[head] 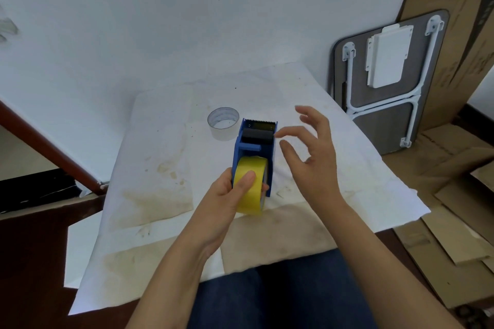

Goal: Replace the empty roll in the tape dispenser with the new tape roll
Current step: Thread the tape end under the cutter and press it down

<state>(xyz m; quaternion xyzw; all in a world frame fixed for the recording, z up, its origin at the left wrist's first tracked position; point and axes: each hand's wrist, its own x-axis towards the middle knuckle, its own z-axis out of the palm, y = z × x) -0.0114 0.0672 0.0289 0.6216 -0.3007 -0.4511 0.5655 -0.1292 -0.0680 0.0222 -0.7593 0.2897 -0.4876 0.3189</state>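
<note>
Frame centre: blue plastic tape dispenser [255, 153] on stained white paper sheet [165, 168]. Yellow tape roll [252, 185] seated in its near end. Clear empty tape core [223, 123] just beyond, upper left. Folded grey table [389, 83] upper right, against wall.

2 hands [230, 195], 1 dispenser [254, 147], 1 yellow roll [252, 189], 1 seemingly empty roll [223, 123].

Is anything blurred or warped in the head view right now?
Head view: right hand is motion-blurred at the fingertips; left hand and yellow tape roll are sharp; wide-angle lens bends the edges; light is soft and even, without glare.
</note>
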